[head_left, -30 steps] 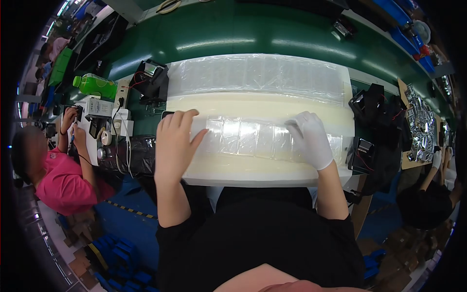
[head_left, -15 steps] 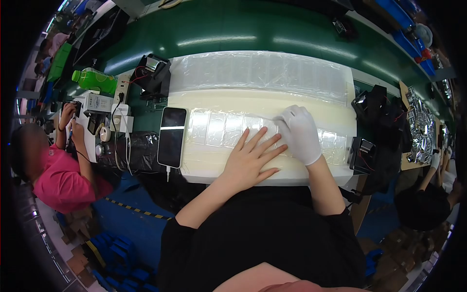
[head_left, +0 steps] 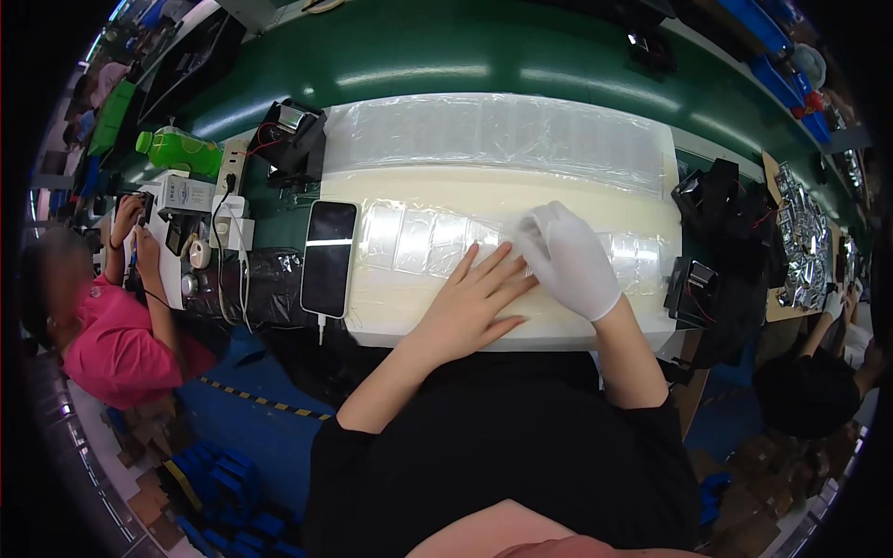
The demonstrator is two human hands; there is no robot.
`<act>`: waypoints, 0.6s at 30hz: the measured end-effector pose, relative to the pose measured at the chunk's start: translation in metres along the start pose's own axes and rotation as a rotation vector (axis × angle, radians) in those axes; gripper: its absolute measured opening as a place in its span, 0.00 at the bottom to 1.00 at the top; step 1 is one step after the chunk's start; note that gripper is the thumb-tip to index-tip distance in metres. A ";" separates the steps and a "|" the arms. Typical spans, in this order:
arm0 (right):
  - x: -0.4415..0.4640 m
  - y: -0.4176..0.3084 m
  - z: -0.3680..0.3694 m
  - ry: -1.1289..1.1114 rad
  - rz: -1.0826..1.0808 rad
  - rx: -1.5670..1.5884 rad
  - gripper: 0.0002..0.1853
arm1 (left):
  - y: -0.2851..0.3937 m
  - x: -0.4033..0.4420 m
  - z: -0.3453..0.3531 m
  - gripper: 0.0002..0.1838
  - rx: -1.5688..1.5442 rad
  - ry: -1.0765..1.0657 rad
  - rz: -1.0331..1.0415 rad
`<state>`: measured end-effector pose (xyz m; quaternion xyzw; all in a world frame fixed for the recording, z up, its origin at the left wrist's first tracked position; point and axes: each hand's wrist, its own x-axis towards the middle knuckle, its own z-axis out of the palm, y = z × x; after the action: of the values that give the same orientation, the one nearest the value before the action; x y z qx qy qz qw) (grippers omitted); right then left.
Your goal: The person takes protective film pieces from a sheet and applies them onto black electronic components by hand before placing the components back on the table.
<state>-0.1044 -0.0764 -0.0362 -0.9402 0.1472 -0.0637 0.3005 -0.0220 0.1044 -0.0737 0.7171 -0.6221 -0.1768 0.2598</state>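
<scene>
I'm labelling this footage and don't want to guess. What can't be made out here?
All in the head view:
- Part of the clear strip: covered by the left hand and gloved right hand.
- Whether the right hand pinches anything: its own curled, gloved fingers hide that.
- Wording on the white box: too small and blurred.

On my feed: bench [head_left: 419, 54], green; mat [head_left: 419, 188], cream; film [head_left: 419, 242], clear with white glare; right hand [head_left: 567, 260], white-gloved; phone [head_left: 327, 270], black-screened, white-edged; bottle [head_left: 184, 151], green; shirt [head_left: 130, 346], pink; floor line [head_left: 264, 403], black-and-yellow striped.
</scene>
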 end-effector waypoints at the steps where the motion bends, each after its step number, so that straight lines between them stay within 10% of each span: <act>1: 0.003 -0.001 0.003 0.057 -0.037 -0.032 0.06 | -0.005 -0.003 -0.004 0.30 -0.130 0.009 -0.015; 4: 0.011 -0.002 0.017 0.223 -0.140 -0.123 0.06 | -0.007 -0.018 -0.011 0.31 -0.056 0.298 -0.165; 18: 0.021 -0.007 0.027 -0.038 -0.253 -0.033 0.09 | 0.004 -0.029 -0.012 0.34 0.200 0.169 -0.312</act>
<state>-0.0771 -0.0624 -0.0531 -0.9570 0.0229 -0.0809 0.2775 -0.0234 0.1342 -0.0638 0.8391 -0.4941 -0.0915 0.2082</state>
